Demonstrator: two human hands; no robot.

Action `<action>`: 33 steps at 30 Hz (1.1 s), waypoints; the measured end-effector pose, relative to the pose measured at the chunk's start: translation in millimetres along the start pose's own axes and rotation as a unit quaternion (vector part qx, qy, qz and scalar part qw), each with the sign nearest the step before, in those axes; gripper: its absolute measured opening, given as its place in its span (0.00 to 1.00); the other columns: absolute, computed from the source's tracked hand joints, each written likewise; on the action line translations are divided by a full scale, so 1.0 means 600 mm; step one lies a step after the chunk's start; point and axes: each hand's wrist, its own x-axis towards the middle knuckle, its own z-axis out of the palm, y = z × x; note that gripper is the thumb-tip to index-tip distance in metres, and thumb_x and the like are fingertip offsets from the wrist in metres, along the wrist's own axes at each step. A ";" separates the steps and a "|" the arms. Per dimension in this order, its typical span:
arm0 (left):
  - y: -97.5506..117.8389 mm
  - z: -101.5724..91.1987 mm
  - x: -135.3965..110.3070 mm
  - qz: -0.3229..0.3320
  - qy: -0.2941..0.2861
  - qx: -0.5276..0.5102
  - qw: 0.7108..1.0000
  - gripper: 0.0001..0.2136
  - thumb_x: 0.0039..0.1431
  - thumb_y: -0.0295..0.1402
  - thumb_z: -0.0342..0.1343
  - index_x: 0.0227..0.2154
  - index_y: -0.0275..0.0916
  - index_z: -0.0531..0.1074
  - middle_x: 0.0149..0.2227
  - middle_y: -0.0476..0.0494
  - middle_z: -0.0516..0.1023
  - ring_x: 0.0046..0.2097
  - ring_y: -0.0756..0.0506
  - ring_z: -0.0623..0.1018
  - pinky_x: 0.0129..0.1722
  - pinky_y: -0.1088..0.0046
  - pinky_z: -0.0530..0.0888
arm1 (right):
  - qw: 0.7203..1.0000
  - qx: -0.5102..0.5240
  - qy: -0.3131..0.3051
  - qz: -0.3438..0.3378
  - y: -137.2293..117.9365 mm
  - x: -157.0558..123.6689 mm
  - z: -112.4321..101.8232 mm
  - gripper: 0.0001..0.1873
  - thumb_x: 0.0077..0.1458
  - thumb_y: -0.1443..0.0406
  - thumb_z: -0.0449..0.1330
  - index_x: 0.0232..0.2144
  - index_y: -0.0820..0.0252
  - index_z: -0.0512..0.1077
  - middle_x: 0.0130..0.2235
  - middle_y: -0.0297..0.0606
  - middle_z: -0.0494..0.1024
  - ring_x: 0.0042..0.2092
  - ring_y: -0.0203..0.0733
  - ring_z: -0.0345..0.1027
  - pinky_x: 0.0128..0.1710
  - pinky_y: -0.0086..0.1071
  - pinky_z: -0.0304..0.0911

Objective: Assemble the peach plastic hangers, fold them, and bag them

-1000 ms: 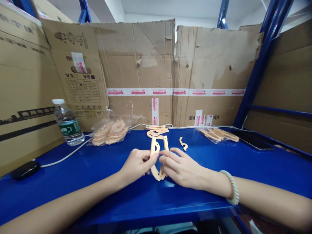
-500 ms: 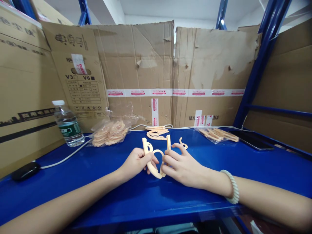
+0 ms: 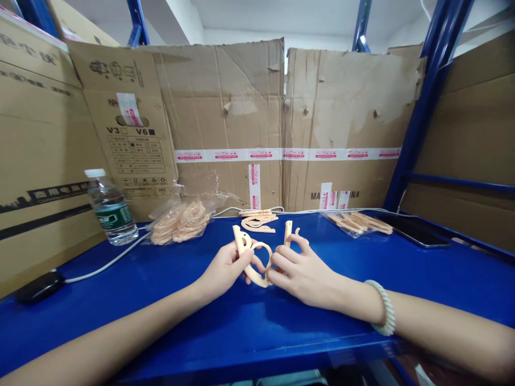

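Observation:
My left hand (image 3: 229, 268) pinches the curved left side of a beige plastic folding hanger (image 3: 254, 276), held just above the blue table. The hanger has a ring-shaped middle and a flat arm standing up at the left. My right hand (image 3: 300, 273) is closed on its right side, where a narrow straight arm (image 3: 288, 231) sticks up past the fingers. Those fingers hide the joint between arm and ring. Behind my right hand, a small beige hook (image 3: 298, 231) is mostly covered.
More beige hanger pieces (image 3: 257, 221) lie stacked at the back. Clear bags of curved parts (image 3: 181, 222) and straight parts (image 3: 358, 222) flank them. A water bottle (image 3: 112, 212), black mouse-like device (image 3: 40, 287), white cable (image 3: 107, 262) and phone (image 3: 418, 231) are on the table (image 3: 225, 343). Cardboard (image 3: 225, 123) walls the back.
The straight arm at my right hand has swung outward to the right, away from the ring. My right hand has moved slightly and now covers more of the hook. Both hands keep their grip.

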 end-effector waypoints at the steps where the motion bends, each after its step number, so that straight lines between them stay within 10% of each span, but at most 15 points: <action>1: 0.000 0.001 0.001 -0.003 0.004 -0.008 1.000 0.20 0.52 0.50 0.58 0.33 0.34 0.68 0.25 0.42 0.79 0.21 0.49 0.73 0.20 0.75 0.70 | 1.000 0.001 -0.004 0.004 0.002 0.000 0.000 0.11 0.63 0.71 0.46 0.38 0.56 0.68 0.34 0.36 0.70 0.39 0.42 0.60 0.53 0.51 0.45; 11: -0.024 -0.012 0.013 -0.112 0.066 -0.138 0.982 0.10 0.58 0.36 0.53 0.27 0.35 0.64 0.21 0.43 0.77 0.20 0.51 0.71 0.20 0.78 0.66 | 0.997 0.004 0.062 0.051 0.020 -0.003 -0.003 0.13 0.61 0.74 0.47 0.30 0.57 0.67 0.30 0.32 0.70 0.30 0.35 0.59 0.55 0.47 0.46; 17: -0.024 -0.022 0.019 -0.132 0.082 -0.159 0.975 0.08 0.61 0.32 0.51 0.29 0.33 0.66 0.25 0.38 0.78 0.24 0.49 0.75 0.23 0.78 0.68 | 0.963 0.141 0.156 0.170 0.106 -0.025 -0.022 0.06 0.61 0.70 0.52 0.31 0.58 0.65 0.32 0.36 0.71 0.36 0.39 0.63 0.41 0.35 0.61; 23: -0.010 -0.012 0.015 -0.139 0.076 -0.149 0.976 0.08 0.64 0.31 0.48 0.30 0.33 0.65 0.24 0.39 0.78 0.24 0.49 0.75 0.23 0.78 0.67 | 0.910 0.304 0.047 0.277 0.169 -0.066 0.001 0.13 0.56 0.61 0.59 0.41 0.56 0.60 0.31 0.31 0.68 0.29 0.35 0.65 0.29 0.29 0.62; 33: -0.016 -0.016 0.018 -0.139 0.060 -0.145 0.978 0.09 0.64 0.33 0.48 0.30 0.33 0.66 0.24 0.38 0.78 0.24 0.49 0.75 0.23 0.77 0.67 | 0.948 0.266 -0.094 0.148 0.125 -0.049 0.045 0.12 0.64 0.66 0.46 0.45 0.61 0.67 0.43 0.46 0.72 0.44 0.44 0.67 0.47 0.42 0.64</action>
